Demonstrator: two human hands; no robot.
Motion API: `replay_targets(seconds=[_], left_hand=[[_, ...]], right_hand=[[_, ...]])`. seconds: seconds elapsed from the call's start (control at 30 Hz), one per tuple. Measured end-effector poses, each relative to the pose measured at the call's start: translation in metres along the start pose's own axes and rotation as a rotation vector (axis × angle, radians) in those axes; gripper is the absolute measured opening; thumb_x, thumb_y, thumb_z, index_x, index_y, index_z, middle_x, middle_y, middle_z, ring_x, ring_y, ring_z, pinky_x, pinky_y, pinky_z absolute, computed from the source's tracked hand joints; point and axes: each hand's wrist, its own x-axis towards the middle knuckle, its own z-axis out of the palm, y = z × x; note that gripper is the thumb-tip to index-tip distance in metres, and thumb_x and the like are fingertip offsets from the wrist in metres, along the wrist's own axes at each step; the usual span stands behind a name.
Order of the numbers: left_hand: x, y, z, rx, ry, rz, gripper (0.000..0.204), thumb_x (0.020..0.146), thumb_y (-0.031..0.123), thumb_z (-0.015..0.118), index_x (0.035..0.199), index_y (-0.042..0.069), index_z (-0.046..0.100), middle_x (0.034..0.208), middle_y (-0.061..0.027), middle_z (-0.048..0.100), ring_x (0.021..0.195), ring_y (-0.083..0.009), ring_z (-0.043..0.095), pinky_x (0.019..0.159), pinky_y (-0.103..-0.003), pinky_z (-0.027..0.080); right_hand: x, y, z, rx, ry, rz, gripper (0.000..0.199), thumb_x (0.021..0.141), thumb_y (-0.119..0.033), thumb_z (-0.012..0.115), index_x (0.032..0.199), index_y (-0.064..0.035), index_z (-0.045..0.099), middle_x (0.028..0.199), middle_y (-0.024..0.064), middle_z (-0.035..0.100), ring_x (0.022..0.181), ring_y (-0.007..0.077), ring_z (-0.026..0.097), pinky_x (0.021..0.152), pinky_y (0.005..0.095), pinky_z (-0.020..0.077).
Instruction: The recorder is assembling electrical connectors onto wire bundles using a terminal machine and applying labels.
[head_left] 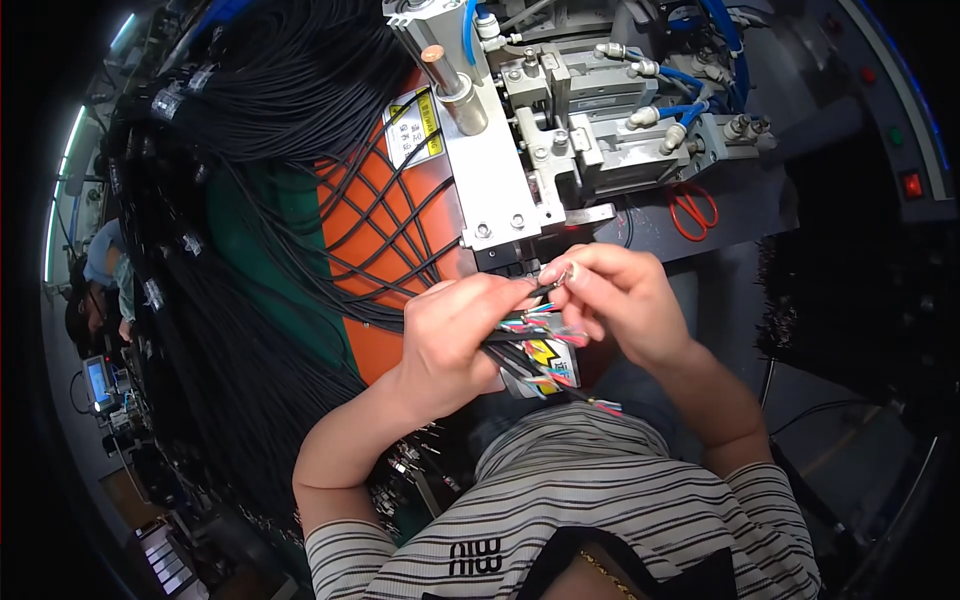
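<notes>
My left hand [445, 325] is closed around several black cables [510, 352], whose ends point toward my right. Short coloured wires [548, 384] in red, white, blue and green fan out from those stripped ends. Just above the bunch, my right hand [640, 305] pinches the tip of one black cable [543, 291] between thumb and fingers; the left fingertips meet it from the other side. Fingers partly hide that tip, so its exact form is hard to see. Both hands are right in front of the metal fixture [500, 190].
Pneumatic cylinders [640, 150] with blue air hoses stand behind my hands. Red-handled scissors [692, 212] lie to their right. Black cables [270, 90] are heaped at left, some crossing an orange board [362, 330]. Lit buttons [911, 185] show far right; another person [105, 260] is far left.
</notes>
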Motion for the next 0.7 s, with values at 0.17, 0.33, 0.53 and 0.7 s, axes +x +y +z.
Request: replay_targets(seconds=[0.17,0.33,0.53,0.7], left_hand=[[-0.003,-0.005,0.008,0.328,-0.069,0.165,0.034,0.067,-0.002,0.067,0.101,-0.002,0.065,0.086,-0.0112,0.067,0.066,-0.0237,0.064,0.056,-0.032,0.046],[0.0,-0.011,0.004,0.06,-0.007,-0.003,0.03,0.066,-0.003,0.07,0.095,-0.001,0.063,0.078,-0.0127,0.066,0.064,-0.0281,0.065,0.056,-0.035,0.049],[-0.002,-0.018,0.007,0.095,-0.036,-0.021,0.027,0.068,-0.003,0.071,0.093,0.0,0.063,0.076,-0.0132,0.066,0.066,-0.0303,0.067,0.058,-0.036,0.051],[0.005,-0.024,0.004,-0.027,-0.063,-0.049,0.031,0.066,-0.003,0.072,0.095,0.0,0.063,0.077,-0.0125,0.066,0.068,-0.0304,0.067,0.06,-0.035,0.052]], right_hand=[[0.014,0.004,-0.005,-0.132,-0.016,0.045,0.015,0.092,0.004,0.057,0.106,0.0026,0.061,0.086,0.0014,0.061,0.063,0.0027,0.053,0.052,0.0156,0.0378],[0.005,0.027,0.012,-0.754,0.092,-0.514,0.034,0.087,0.005,0.061,0.12,0.0059,0.057,0.11,0.0127,0.059,0.088,0.0119,0.062,0.072,0.0262,0.0501],[0.011,0.034,0.003,-0.76,0.125,-0.674,0.024,0.089,0.001,0.061,0.113,0.0047,0.065,0.102,0.0135,0.062,0.088,0.0193,0.063,0.077,0.0315,0.0512],[0.022,0.023,-0.012,-0.061,-0.07,-0.167,0.018,0.096,-0.003,0.059,0.109,0.0061,0.067,0.099,0.0066,0.066,0.085,0.0092,0.063,0.075,0.0228,0.0505]])
